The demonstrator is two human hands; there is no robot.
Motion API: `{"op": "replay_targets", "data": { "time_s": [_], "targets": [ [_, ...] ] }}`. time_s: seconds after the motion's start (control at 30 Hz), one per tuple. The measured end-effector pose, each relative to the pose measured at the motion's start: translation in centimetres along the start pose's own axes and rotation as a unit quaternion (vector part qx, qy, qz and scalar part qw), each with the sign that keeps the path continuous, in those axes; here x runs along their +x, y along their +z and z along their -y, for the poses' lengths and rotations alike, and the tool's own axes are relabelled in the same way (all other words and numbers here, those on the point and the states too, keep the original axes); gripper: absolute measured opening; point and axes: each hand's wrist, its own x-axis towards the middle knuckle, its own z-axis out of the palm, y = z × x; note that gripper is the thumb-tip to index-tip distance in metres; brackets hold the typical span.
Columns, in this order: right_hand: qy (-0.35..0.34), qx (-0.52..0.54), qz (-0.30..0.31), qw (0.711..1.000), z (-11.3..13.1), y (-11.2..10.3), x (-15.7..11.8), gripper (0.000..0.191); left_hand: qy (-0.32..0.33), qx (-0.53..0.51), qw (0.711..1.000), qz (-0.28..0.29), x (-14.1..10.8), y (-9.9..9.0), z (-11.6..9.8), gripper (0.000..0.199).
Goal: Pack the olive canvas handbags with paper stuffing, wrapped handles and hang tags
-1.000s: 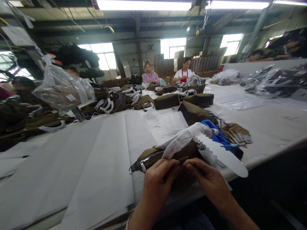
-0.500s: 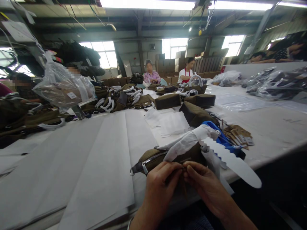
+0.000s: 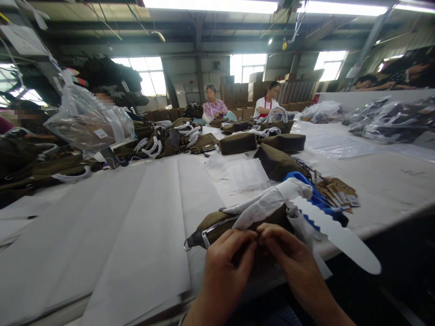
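Observation:
An olive handbag (image 3: pixel 209 222) lies on its side at the table's near edge. Its silver zipper and a dark tab with a metal ring point left. White paper (image 3: pixel 261 208) wraps the bag's handle, and a white strip with a scalloped edge (image 3: pixel 343 240) sticks out to the right. In front of the bag, my left hand (image 3: pixel 229 262) pinches with thumb and forefinger. My right hand (image 3: pixel 288 256) is closed the same way, fingertips meeting the left ones. Whatever lies between the fingertips is small, dark and hidden by them.
Behind the bag sit a blue tray (image 3: pixel 316 199) and brown tags (image 3: pixel 338 192). White sheets (image 3: pixel 152 235) cover the table on the left. Olive bags (image 3: pixel 238 143) with wrapped handles are piled farther back. Plastic-wrapped goods (image 3: pixel 390 117) lie far right. Several people (image 3: pixel 215 106) are around the tables.
My right hand's fingers have shifted slightly up and left. A thin brown piece that showed between and below my hands is hidden now. The scalloped strip's end sits a little farther right.

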Motion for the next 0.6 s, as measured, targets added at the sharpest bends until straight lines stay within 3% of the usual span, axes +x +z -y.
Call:
{"op": "replay_targets", "data": {
  "time_s": [0.6],
  "targets": [
    [-0.056, -0.106, -0.068, 0.99, -0.13, -0.01, -0.64, 0.018, 0.001, 0.04, 0.999, 0.0, 0.09, 0.47, 0.5, 0.013]
  ]
}}
